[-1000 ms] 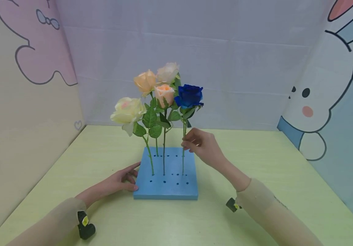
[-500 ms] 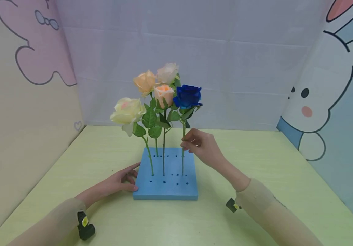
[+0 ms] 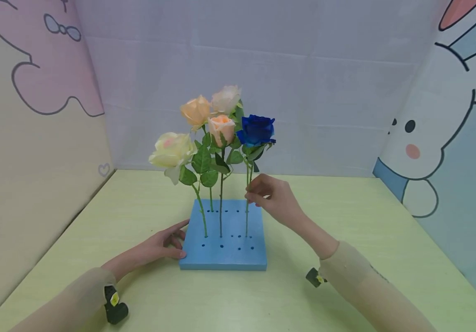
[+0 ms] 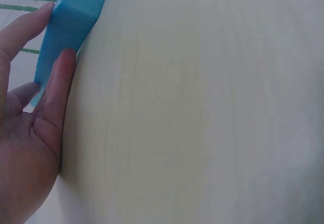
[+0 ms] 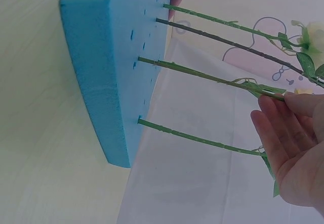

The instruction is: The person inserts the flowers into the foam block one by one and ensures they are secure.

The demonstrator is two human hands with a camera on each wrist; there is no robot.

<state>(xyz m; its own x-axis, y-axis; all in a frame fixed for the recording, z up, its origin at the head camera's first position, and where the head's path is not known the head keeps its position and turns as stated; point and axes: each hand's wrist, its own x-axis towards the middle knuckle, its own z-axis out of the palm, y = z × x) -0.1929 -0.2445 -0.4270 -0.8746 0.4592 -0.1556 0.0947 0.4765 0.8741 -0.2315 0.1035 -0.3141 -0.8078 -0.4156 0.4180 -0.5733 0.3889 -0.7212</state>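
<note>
A blue foam block (image 3: 223,258) with small holes stands on the table. My right hand (image 3: 277,196) pinches the stem (image 5: 202,76) of a blue rose (image 3: 256,130) between thumb and fingers, well above the block. The lower end of that stem sits in a hole in the right part of the block. My left hand (image 3: 156,244) touches the block's left side, thumb at the front corner and fingers (image 4: 63,77) extended along the edge. A pale yellow rose (image 3: 173,150), two peach roses and a white rose (image 3: 226,99) also rise from the block.
Bare holes (image 3: 239,248) show along the block's front. The pale green tabletop (image 3: 337,216) extends around it. A whitish cloth backdrop (image 3: 341,92) hangs behind, with cartoon-printed panels (image 3: 466,193) at the sides. Leaves (image 3: 202,160) of neighbouring stems crowd together left of the blue rose.
The blue rose head swayed slightly left, then back to the right, with the right hand staying on its stem. The left hand and the block have hardly moved.
</note>
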